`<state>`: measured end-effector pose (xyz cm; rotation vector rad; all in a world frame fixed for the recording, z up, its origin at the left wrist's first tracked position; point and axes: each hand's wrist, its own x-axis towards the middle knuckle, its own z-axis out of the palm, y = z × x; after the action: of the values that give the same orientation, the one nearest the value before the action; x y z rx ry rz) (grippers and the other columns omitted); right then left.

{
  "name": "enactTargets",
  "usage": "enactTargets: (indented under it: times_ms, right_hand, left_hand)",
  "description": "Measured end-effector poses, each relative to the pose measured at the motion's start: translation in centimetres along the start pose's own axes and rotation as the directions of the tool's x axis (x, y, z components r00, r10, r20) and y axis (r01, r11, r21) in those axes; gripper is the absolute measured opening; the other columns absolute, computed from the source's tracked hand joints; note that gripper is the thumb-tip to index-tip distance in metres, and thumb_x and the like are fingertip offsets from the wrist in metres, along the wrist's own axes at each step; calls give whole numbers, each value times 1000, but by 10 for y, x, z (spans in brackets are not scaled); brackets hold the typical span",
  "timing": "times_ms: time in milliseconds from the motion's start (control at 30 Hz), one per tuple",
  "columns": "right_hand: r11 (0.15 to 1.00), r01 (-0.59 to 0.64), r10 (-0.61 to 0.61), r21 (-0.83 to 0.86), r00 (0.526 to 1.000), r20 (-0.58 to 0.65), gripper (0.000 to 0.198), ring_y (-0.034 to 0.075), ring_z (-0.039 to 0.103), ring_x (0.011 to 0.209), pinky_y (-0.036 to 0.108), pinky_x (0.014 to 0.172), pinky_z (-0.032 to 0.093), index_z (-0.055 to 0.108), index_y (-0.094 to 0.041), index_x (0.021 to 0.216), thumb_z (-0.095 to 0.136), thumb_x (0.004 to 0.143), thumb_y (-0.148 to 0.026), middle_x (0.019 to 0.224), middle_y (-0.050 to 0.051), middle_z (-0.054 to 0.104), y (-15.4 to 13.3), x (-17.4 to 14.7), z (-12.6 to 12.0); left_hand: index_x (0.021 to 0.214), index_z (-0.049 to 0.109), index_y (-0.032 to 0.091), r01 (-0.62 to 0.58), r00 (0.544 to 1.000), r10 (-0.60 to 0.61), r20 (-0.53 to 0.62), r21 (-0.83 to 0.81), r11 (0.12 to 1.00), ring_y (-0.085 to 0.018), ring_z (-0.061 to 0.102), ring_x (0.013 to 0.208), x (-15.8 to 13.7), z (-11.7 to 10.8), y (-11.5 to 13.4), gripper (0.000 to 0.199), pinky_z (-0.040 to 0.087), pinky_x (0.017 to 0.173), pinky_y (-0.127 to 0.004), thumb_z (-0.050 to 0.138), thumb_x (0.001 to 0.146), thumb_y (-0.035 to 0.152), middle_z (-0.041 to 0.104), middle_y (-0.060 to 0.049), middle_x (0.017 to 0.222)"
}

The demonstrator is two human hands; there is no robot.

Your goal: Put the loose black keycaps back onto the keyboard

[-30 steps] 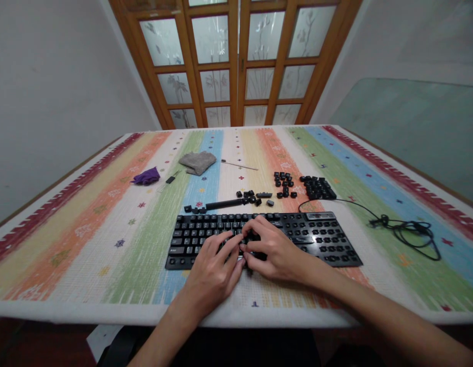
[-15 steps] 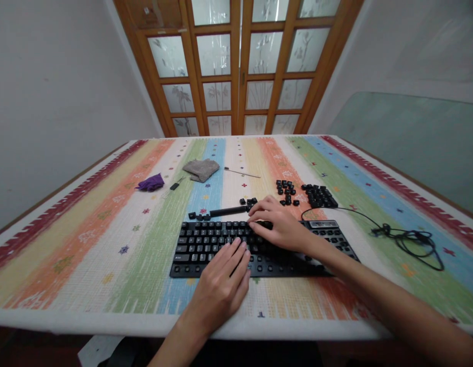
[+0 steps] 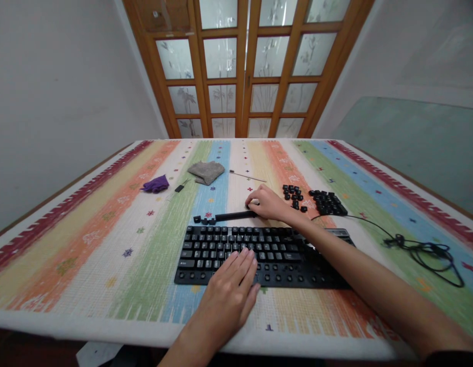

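Far left lies a purple cloth (image 3: 155,184), then a grey cloth (image 3: 206,172). Your left hand (image 3: 231,293) lies flat on the keyboard (image 3: 272,256) in the near middle, fingers together, hiding some near rows. Past the far edge, a long key (image 3: 235,216) runs up to your right hand (image 3: 267,203). Those fingers bend, but I can't tell if they pinch anything. Your right arm (image 3: 349,262) hides some of the keyboard's right side. Farther right lie loose keys (image 3: 330,204) and a cord (image 3: 440,250).
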<state>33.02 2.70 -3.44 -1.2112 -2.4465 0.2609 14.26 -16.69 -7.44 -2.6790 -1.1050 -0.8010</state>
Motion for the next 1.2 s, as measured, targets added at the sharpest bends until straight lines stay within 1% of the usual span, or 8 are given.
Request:
enactTargets:
  times_ms: [333, 433, 600, 733, 867, 967, 1100, 1200]
  right_hand:
    - [992, 2, -2, 127, 1000, -2, 14, 20, 65, 88, 32, 79, 49, 76, -20, 87, 66, 78, -16, 88, 3, 76, 4, 2, -5]
    - [963, 22, -24, 268, 1000, 4, 16, 17, 65, 81, 29, 71, 50, 74, -18, 94, 65, 82, -24, 95, 5, 75, -1, -7, -14]
    - [703, 17, -75, 711, 996, 51, 29, 14, 64, 76, 27, 66, 50, 69, -14, 100, 72, 82, -37, 97, 8, 73, -13, -36, -31]
    - [565, -38, -99, 824, 989, 113, 32, 13, 65, 80, 29, 71, 51, 67, -16, 105, 76, 82, -36, 99, 8, 73, -18, -61, -38]
    - [507, -19, -145, 862, 984, 107, 33, 14, 65, 81, 30, 72, 52, 67, -17, 104, 75, 83, -40, 97, 7, 74, -20, -80, -39]
    - [545, 17, -165, 838, 983, 87, 31, 13, 63, 76, 29, 68, 52, 67, -17, 104, 74, 85, -40, 95, 6, 74, -25, -92, -38]
    - [768, 63, -77, 638, 997, -7, 17, 14, 63, 78, 29, 70, 51, 71, -18, 101, 68, 90, -31, 94, 6, 72, -40, -110, -33]
    - [868, 117, -64, 482, 990, -125, 11, 16, 62, 79, 31, 72, 51, 71, -19, 99, 66, 90, -22, 91, 5, 72, -54, -122, -26]
  left_hand:
    - [143, 45, 8, -9, 998, 8, 61, 13, 1000, -26, 44, 141, -4, -1, 0, 45, 45, 113, -43, 47, 100, 23, 50, -16, 148]
    - [143, 45, 7, -11, 998, 9, 62, 31, 999, -27, 43, 141, -5, -1, 1, 46, 46, 112, -45, 45, 100, 23, 48, -17, 149]
    - [141, 48, 3, -35, 999, 33, 25, 73, 997, -28, 45, 140, -7, 0, 4, 45, 49, 110, -46, 43, 98, 17, 51, -18, 147]
    - [135, 54, 4, -41, 998, 45, -48, 74, 996, -27, 52, 135, -10, -2, 5, 41, 52, 108, -45, 45, 96, 13, 59, -17, 139]
    - [132, 58, 5, -41, 996, 45, -72, 69, 997, -27, 55, 132, -11, -3, 7, 39, 53, 107, -43, 47, 95, 12, 61, -17, 136]
    - [130, 60, 5, -32, 997, 37, -72, 76, 997, -28, 56, 131, -10, -3, 9, 37, 54, 106, -44, 46, 96, 12, 61, -16, 136]
    - [129, 60, 3, -13, 998, 18, -53, 93, 996, -29, 57, 129, -8, -4, 13, 37, 54, 105, -46, 45, 96, 12, 61, -17, 136]
    - [127, 62, 3, -3, 999, 8, -51, 98, 995, -30, 59, 127, -7, -4, 16, 37, 55, 104, -46, 44, 95, 11, 62, -18, 134]
